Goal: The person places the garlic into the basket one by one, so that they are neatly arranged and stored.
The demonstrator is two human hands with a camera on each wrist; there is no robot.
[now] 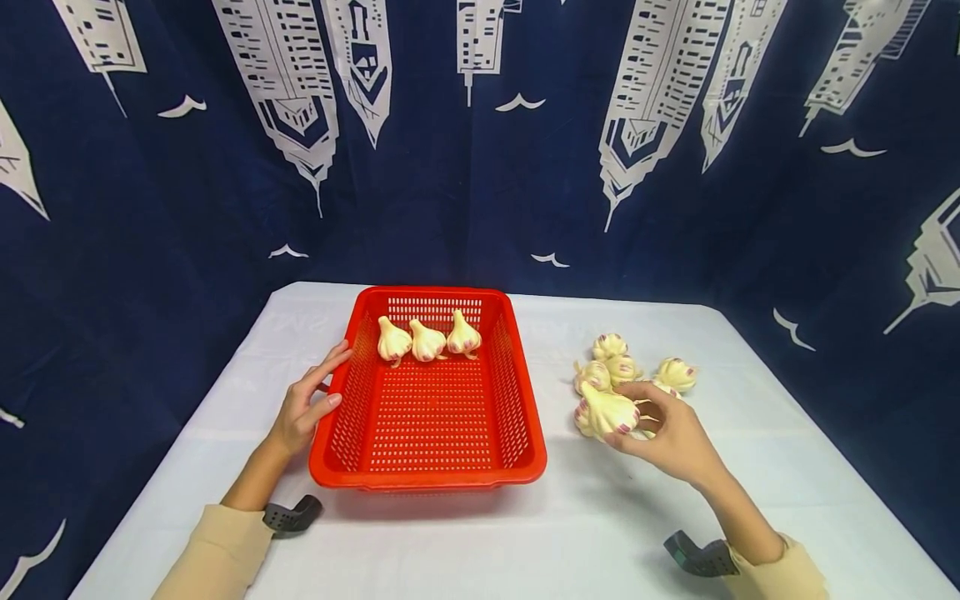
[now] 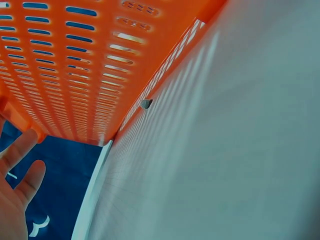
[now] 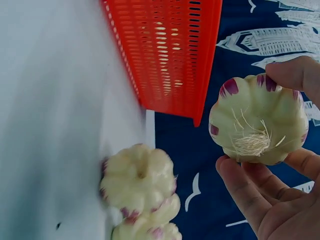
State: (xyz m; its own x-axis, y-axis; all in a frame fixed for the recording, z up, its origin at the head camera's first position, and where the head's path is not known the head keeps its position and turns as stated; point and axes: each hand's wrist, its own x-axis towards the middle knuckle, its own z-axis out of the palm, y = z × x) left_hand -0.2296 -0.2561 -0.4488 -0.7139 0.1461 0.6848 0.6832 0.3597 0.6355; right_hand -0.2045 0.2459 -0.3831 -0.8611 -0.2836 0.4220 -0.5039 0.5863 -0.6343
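Note:
My right hand [image 1: 667,433] holds a garlic bulb [image 1: 609,412] between thumb and fingers, above the other bulbs on the right. In the right wrist view the root end of this garlic bulb [image 3: 252,142] faces the camera, with purple patches around its side. My left hand [image 1: 303,408] rests against the left rim of a red perforated plastic basket [image 1: 431,478], its fingers fairly straight. Three garlic bulbs [image 1: 427,342] lie in a row inside the basket, along its far end. From the left wrist, the left hand's fingers [image 2: 30,182] show beside the basket wall [image 2: 75,65].
Several more garlic bulbs [image 1: 609,347] lie in a loose group on the white tablecloth [image 1: 757,450], right of the basket; my right hand partly hides some. Behind the table hangs a dark blue curtain [image 1: 465,208] with white building prints. Each wrist wears a black device [image 1: 292,515].

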